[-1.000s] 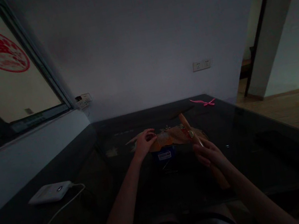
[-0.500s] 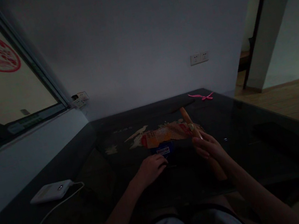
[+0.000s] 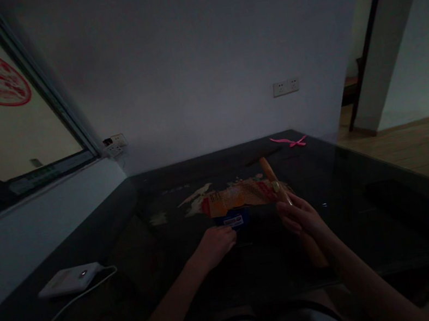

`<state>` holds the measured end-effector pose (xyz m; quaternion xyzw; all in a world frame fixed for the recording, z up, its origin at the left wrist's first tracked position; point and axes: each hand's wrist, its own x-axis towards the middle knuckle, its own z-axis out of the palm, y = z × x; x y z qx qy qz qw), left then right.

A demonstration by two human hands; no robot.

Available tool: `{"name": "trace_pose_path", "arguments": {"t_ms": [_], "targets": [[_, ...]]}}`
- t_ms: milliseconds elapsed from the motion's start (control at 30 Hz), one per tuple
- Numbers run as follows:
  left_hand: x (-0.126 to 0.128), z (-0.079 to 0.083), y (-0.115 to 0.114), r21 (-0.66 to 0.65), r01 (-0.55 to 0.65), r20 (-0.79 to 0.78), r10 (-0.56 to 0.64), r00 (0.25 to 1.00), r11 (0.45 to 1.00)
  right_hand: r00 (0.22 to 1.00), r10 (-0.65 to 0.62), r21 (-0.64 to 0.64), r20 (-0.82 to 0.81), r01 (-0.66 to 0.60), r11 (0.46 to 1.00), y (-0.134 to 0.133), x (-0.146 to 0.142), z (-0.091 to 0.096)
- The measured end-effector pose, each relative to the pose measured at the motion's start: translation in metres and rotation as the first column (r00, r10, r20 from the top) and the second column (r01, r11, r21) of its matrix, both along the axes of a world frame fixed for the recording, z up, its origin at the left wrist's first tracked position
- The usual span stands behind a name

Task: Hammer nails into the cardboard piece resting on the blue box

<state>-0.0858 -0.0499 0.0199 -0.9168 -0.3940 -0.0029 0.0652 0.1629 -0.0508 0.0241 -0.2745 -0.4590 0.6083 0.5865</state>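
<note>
My right hand [image 3: 301, 214] is closed around a slender brown wooden stick [image 3: 269, 170] with a gold-coloured round piece on it. The stick leans with its upper end away from me, and its lower end shows below my wrist. My left hand [image 3: 215, 246] is low over the dark table, fingers curled together, at the near left corner of a small blue packet [image 3: 235, 217] with a pale label. Whatever the left fingertips may hold is hidden in the dimness. Just beyond the blue packet lies an orange and red printed wrapper [image 3: 235, 197], with the stick's shaft crossing its right end.
A white power bank or similar device [image 3: 69, 280] with a white cable [image 3: 60, 320] lies on the left of the dark glossy table [image 3: 199, 166]. Far right are a pink ribbon-like item [image 3: 290, 141] and a dark thin object [image 3: 263, 156]. A wall stands behind.
The whole view has shifted slightly. My left hand has drawn back a little, toward me and to the left of the blue packet. My right hand keeps its hold on the wooden stick.
</note>
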Motion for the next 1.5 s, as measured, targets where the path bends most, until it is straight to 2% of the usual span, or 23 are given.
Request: {"name": "trace_pose_path", "arguments": {"t_ms": [133,300,467,567,667,767,867,967,1067,1167,1300,1500], "targets": [[0.002,0.000,0.001,0.016,-0.034,-0.020,0.034,0.999,0.999,1.000,0.005,-0.006,0.003,-0.005,1.000,0.000,0.000,0.000],[0.002,0.007,-0.013,0.007,-0.099,0.121,0.098,0.988,0.995,1.000,0.013,0.005,0.007,-0.013,1.000,0.000,0.000,0.001],[0.006,0.026,-0.037,0.004,0.058,0.191,-0.058,0.980,0.998,1.000,0.014,-0.012,0.015,-0.014,1.000,-0.002,-0.001,0.004],[0.002,0.045,-0.038,0.013,0.112,0.333,-0.110,0.936,0.994,1.000,0.006,-0.019,0.028,-0.005,1.000,-0.003,-0.002,0.005],[-0.007,0.064,-0.016,0.029,0.051,0.574,-0.059,0.817,0.998,0.999,0.006,-0.026,0.032,-0.005,1.000,-0.004,-0.002,0.005],[-0.012,0.072,0.024,0.044,-0.112,0.801,0.032,0.597,0.993,0.999,0.015,-0.022,0.041,-0.015,1.000,-0.003,-0.002,0.004],[-0.011,0.066,0.066,-0.021,-0.157,0.906,0.085,0.414,0.987,0.999,0.013,-0.023,0.042,-0.012,1.000,-0.003,-0.002,0.002],[-0.008,0.051,0.094,-0.130,-0.134,0.931,0.168,0.325,0.982,0.999,0.025,-0.019,0.040,-0.024,1.000,-0.002,-0.002,0.001],[-0.008,0.034,0.104,-0.195,-0.106,0.917,0.219,0.333,0.975,0.999,0.041,-0.018,0.035,-0.041,0.999,-0.003,-0.002,0.000],[-0.010,0.026,0.103,-0.200,-0.084,0.912,0.217,0.347,0.976,0.999,0.034,-0.026,0.026,-0.033,0.999,-0.003,-0.002,-0.001],[-0.009,0.024,0.097,-0.192,-0.063,0.898,0.201,0.392,0.979,0.998,0.048,-0.013,0.046,-0.048,0.999,-0.002,-0.002,-0.003],[-0.008,0.023,0.096,-0.169,-0.092,0.876,0.192,0.443,0.981,0.994,0.061,-0.006,0.086,-0.061,0.998,-0.004,-0.005,-0.001]]}}
